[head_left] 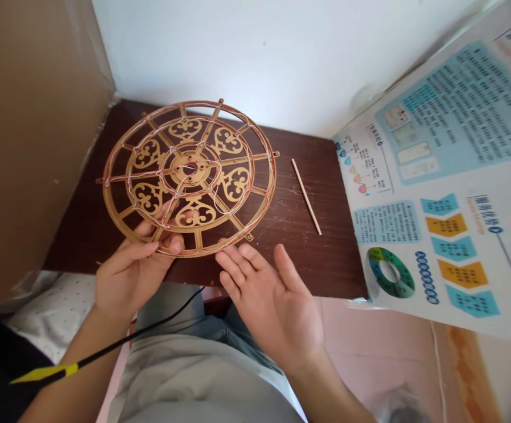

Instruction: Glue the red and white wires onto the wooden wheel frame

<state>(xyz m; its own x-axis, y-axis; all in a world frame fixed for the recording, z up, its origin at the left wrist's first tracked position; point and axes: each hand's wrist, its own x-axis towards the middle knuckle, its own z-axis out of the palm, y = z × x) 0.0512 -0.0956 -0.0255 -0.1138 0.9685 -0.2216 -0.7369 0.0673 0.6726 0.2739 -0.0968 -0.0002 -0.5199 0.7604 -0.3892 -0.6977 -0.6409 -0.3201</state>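
Note:
A round golden openwork frame (189,176) with heart-like scrolls and thin wire wound along its rings lies tilted over a dark wooden table (326,258). My left hand (134,267) grips its near rim, thumb on top and fingers underneath. My right hand (268,296) hovers palm up, fingers spread, just right of and below the rim, holding nothing; its fingertips are close to the frame's lower edge.
A thin wooden stick (306,197) lies on the table to the right of the frame. A printed poster (449,194) leans at the right. A brown board (26,135) stands at the left, a white wall behind. A black and yellow cable (106,349) crosses my lap.

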